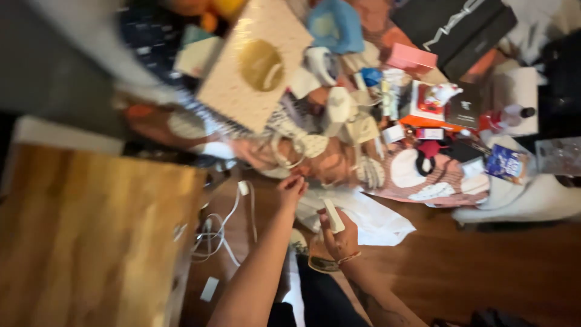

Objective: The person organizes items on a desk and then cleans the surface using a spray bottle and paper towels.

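Observation:
My right hand [340, 237] is closed around a small white oblong object [333, 216], held upright above the dark wooden floor; a thin bracelet sits on that wrist. My left hand [292, 186] reaches forward with its fingertips pinched together at the near edge of a cluttered pile, just above a white bag or sheet [369, 219]. The view is blurred, so I cannot tell whether the left fingers hold anything.
A large pile holds a spiral notebook with a gold disc [254, 63], a black box [455, 30], a pink box [411, 57], a red-capped bottle [505, 115] and patterned fabric [433, 175]. White cables [224, 227] trail by a wooden tabletop [91, 236].

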